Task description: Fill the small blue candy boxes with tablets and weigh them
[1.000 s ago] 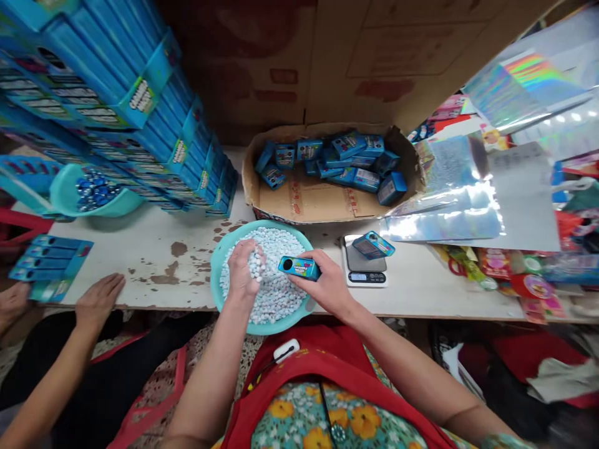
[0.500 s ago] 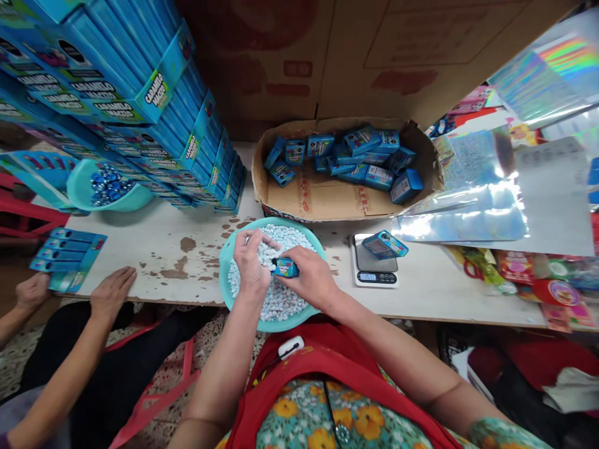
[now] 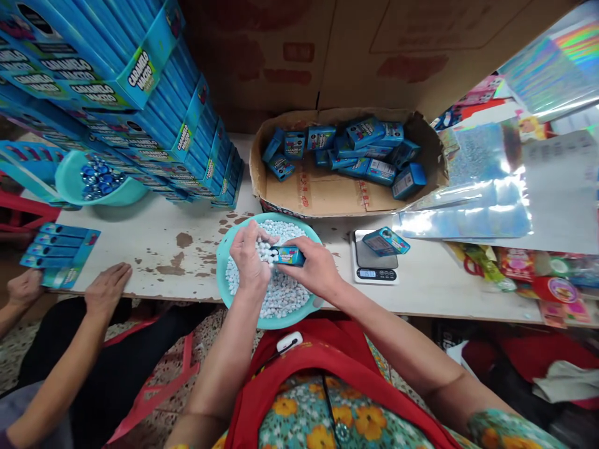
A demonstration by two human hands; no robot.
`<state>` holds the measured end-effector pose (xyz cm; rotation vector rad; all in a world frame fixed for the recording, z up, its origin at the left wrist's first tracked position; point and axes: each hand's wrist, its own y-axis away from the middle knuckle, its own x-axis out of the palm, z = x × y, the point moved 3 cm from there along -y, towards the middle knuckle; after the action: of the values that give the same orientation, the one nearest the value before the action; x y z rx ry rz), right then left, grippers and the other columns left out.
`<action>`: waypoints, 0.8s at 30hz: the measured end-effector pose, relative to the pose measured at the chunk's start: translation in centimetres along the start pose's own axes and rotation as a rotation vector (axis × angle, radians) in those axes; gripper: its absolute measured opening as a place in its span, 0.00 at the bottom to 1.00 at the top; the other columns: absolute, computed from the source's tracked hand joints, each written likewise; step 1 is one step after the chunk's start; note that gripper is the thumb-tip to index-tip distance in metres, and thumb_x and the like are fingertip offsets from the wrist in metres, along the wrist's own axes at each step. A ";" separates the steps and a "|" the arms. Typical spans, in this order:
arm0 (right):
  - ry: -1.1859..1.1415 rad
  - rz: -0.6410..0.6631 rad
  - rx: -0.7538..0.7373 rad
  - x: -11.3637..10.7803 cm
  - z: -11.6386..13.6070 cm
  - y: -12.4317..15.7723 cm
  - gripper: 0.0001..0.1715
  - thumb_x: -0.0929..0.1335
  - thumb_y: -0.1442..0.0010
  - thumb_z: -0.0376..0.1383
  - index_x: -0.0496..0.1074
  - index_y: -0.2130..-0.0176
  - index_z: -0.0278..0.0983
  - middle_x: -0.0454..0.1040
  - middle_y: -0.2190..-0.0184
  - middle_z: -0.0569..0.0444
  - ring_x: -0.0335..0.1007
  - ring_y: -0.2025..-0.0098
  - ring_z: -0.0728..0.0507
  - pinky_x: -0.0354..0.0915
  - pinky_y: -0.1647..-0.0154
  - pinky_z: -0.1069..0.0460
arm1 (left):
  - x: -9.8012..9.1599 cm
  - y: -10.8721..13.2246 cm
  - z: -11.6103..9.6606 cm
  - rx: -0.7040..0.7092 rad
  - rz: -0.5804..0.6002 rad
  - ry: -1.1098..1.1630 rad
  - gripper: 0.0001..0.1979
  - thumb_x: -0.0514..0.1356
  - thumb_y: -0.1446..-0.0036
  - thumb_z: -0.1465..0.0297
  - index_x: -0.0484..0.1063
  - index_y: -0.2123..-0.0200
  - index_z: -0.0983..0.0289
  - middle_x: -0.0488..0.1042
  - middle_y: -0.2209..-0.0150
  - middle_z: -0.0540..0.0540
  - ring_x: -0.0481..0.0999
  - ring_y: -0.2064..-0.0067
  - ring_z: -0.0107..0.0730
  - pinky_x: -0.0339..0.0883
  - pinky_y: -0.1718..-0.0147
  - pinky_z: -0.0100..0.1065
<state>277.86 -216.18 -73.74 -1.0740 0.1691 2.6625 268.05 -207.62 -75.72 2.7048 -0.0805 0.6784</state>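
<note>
Left hand [image 3: 250, 259]: grip cupped around white candies [image 3: 265, 252], presumably against spilling. Right hand [image 3: 317, 267]: grip clasping Caramelo box [image 3: 289, 255], apparently steadying it above basin [image 3: 223, 274], near edge of surface [image 3: 435, 287].

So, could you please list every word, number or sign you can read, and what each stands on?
"CARAMELO" over apparent "MACIZO": tall stack of blue boxes
"CARAMELO": small blue rectangular box in the right hand; loose blue boxes in the brown cardboard tray
Too small or blurred: digits on the white scale, red stamps in the tray, markings on the tall cardboard panel, print on the grey sheet and colourful packets
</note>
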 end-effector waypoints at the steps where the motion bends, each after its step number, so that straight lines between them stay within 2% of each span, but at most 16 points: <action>1: -0.009 0.001 0.006 0.0 0.0 -0.1 0.20 0.73 0.50 0.37 0.71 0.56 0.39 0.76 0.58 0.51 0.71 0.55 0.40 0.65 0.54 0.47 | 0.1 0.0 -0.1 0.003 -0.003 -0.002 0.17 0.62 0.47 0.61 0.60 0.78 0.64 0.62 0.80 0.46 0.68 0.77 0.24 0.71 0.68 0.34; 8: -0.029 -0.009 -0.002 0.0 0.1 -0.2 0.19 0.73 0.49 0.37 0.71 0.56 0.39 0.76 0.59 0.51 0.71 0.55 0.41 0.64 0.54 0.47 | 0.4 0.2 -0.7 0.065 0.018 -0.052 0.14 0.60 0.45 0.60 0.63 0.74 0.63 0.64 0.78 0.47 0.68 0.75 0.25 0.69 0.67 0.33; 13: -0.031 -0.028 0.003 0.1 -0.2 0.0 0.18 0.72 0.49 0.36 0.71 0.57 0.39 0.75 0.59 0.52 0.71 0.56 0.41 0.64 0.55 0.48 | 0.5 0.5 -0.8 0.176 0.024 -0.107 0.09 0.60 0.44 0.65 0.66 0.72 0.63 0.67 0.74 0.49 0.69 0.72 0.25 0.66 0.66 0.31; 20: -0.094 -0.047 0.020 0.2 -0.3 0.2 0.18 0.72 0.49 0.37 0.71 0.57 0.40 0.75 0.59 0.52 0.71 0.56 0.41 0.64 0.55 0.48 | 0.9 1.0 -1.0 0.163 0.030 -0.112 0.10 0.58 0.43 0.64 0.64 0.72 0.63 0.66 0.77 0.48 0.68 0.76 0.25 0.67 0.70 0.32; 24: -0.128 -0.058 0.019 0.1 -0.1 0.3 0.19 0.73 0.50 0.36 0.71 0.57 0.40 0.76 0.60 0.52 0.71 0.55 0.41 0.64 0.54 0.47 | 1.2 1.5 -1.3 0.196 0.053 -0.149 0.08 0.58 0.43 0.65 0.65 0.71 0.63 0.68 0.75 0.49 0.71 0.73 0.27 0.68 0.67 0.33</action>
<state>277.76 -216.47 -73.90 -0.8859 0.1363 2.6612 268.27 -208.50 -73.62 2.9494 -0.1300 0.5228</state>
